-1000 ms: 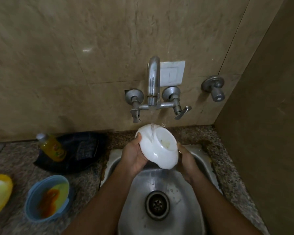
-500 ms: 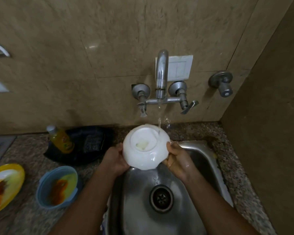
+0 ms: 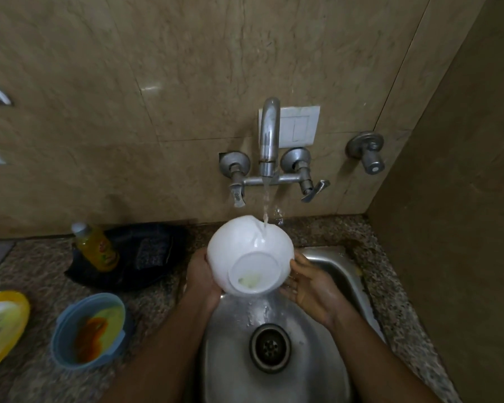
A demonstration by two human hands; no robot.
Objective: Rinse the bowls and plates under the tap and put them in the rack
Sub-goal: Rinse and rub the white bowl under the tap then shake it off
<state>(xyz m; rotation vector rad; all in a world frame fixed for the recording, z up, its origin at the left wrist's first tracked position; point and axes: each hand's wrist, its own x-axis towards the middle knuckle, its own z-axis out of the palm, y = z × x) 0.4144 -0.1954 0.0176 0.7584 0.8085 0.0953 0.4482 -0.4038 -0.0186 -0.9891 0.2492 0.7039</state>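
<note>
We saw a white bowl (image 3: 246, 257) held above the steel sink (image 3: 326, 258), turned so that its round base faced the camera, with a small yellowish smear on the base. Water (image 3: 265, 207) ran from the tap (image 3: 269, 135) and fell on the upper side of the bowl, and drops fell from its lower edge into the sink, above the drain (image 3: 270, 348).

The left hand (image 3: 202, 276) held the bowl at its left side, with the fingers curled around the wall; the fingertips were hidden behind the bowl. The right hand (image 3: 309, 289) was wet and lay with the palm turned up, the fingers rather straight, and the fingertips touched the lower right edge of the bowl. It supported the bowl and did not close around it.

On the stone counter (image 3: 163, 303) to the left of the sink we saw a blue bowl (image 3: 89, 330) with orange and yellow food remains, and farther left a yellow plate (image 3: 0, 327), also dirty and partly cut off by the frame. Behind them lay a dark cloth (image 3: 146, 257), and a yellow bottle (image 3: 95, 245) stood tilted on it.

We could not see any rack in this view.
</note>
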